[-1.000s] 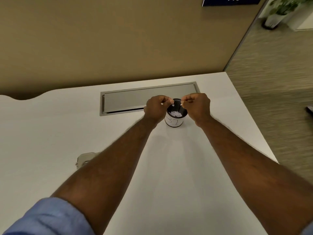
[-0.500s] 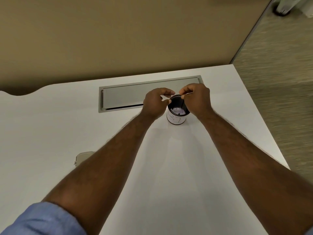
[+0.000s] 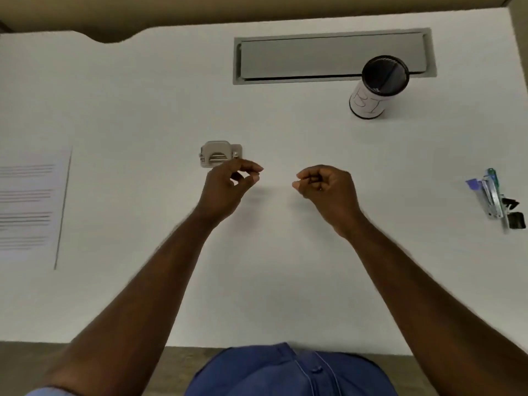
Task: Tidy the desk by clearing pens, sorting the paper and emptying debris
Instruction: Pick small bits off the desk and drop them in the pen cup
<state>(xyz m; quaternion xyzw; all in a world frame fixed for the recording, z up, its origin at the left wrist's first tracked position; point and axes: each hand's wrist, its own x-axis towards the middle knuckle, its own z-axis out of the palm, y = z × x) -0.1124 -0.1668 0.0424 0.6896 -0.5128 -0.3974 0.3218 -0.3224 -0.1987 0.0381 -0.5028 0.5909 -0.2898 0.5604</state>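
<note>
Two hands hover over the middle of the white desk [image 3: 285, 281], a little apart. Our left hand [image 3: 225, 190] has thumb and fingertips loosely curled toward each other, and our right hand [image 3: 325, 190] is curled too; neither shows anything between its fingers, though a tiny scrap would be too small to see.

The cup [image 3: 374, 87] stands upright at the far right, just in front of the grey cable hatch [image 3: 314, 52], well apart from both hands. We judge it light and stiff, easy to tip, so we would wrap a hand round its wall below the dark rim. The pens [image 3: 494, 198] lie bunched near the right edge beside a black clip [image 3: 515, 220]; they are thin, hard and likely to roll, so we would pinch them at mid-barrel. The sheet of paper [image 3: 31, 204] at the left is limp and best slid to the edge or lifted by a corner. A small grey stapler [image 3: 218, 154] sits just beyond our left hand.

Half a second ago both hands pinched at the cup's rim; now they have drawn back toward us.
</note>
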